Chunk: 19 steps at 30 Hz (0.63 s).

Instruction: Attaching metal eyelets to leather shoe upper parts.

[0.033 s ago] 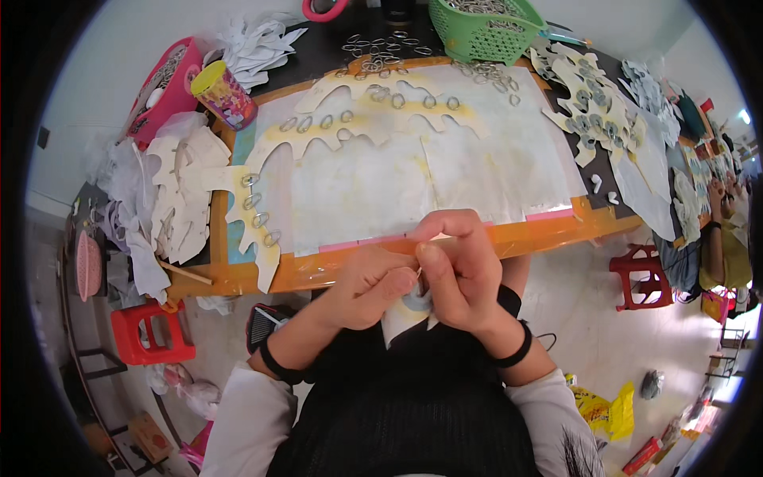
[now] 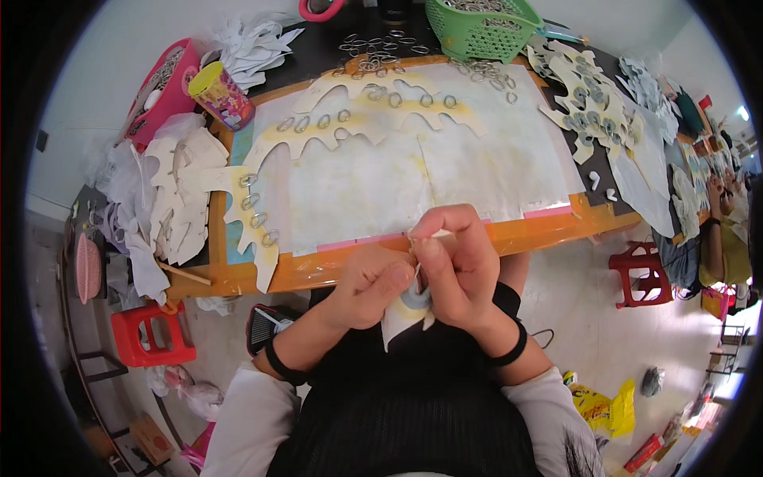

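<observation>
My left hand and my right hand meet over my lap, just off the table's front edge. Between them they pinch a cream, cut-out flat piece with a grey patch on it. Its lower tip hangs down below my fingers; the upper part is mostly hidden by them. A thin metallic edge shows at my fingertips, perhaps a ring like those on the table. Across the work sheet lie cream scalloped strips with oval metal rings resting on their tabs. Loose rings are scattered at the far edge.
A green basket of metal parts stands at the back, a pink basket and a tipped pink-and-yellow canister at left. Cut pieces are piled left and right. Red stools flank the table; another person's arm shows far right.
</observation>
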### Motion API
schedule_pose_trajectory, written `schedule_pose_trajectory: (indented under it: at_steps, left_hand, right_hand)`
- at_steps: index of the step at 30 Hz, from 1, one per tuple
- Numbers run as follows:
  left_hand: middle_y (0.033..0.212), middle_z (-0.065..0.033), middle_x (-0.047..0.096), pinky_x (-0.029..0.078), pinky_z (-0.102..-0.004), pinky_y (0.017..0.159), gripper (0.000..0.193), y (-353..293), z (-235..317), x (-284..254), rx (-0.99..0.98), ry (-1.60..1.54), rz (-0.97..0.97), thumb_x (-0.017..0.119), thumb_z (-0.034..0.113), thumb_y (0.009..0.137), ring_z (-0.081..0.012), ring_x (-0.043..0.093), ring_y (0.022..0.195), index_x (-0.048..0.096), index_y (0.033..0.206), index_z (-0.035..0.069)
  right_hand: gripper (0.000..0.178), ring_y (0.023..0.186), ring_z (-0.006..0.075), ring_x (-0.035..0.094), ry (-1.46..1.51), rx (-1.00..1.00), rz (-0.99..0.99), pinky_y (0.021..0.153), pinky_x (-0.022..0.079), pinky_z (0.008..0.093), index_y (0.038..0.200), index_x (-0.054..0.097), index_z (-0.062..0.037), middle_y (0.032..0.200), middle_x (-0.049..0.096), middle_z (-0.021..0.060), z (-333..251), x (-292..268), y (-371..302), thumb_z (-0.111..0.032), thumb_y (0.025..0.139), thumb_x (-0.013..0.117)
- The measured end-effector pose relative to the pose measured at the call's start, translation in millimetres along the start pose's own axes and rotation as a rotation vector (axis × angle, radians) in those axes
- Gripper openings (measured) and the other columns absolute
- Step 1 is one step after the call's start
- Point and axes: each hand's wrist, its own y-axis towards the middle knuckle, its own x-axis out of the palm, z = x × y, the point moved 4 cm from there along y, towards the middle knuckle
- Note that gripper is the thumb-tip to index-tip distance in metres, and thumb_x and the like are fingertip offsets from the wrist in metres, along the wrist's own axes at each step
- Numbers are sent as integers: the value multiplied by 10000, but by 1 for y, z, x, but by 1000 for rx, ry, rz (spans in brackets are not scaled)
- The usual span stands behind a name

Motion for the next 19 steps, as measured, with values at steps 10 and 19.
schedule_pose_trajectory:
  at_steps: [10,19]
  left_hand:
    - [694,-28,563,378,-224,519,597,-1,-10,-17,-84,-31,393,400,514,934,-76,481,597,539,717,-25]
    - [705,-77,544,391,-258,616,110,1,29,-35,268,798,783,527,52,729,-154,484,621,561,769,-45]
  right_hand:
    - [279,557,162,612,-379,189,-86,533,441,242,1182,438,-42,684,630,98,-2,-21,14,-134,921,474]
    - [186,538,197,626,-582,54,180,497,455,258,1111,488,-53,754,609,94,-3,-35,6,-74,927,483]
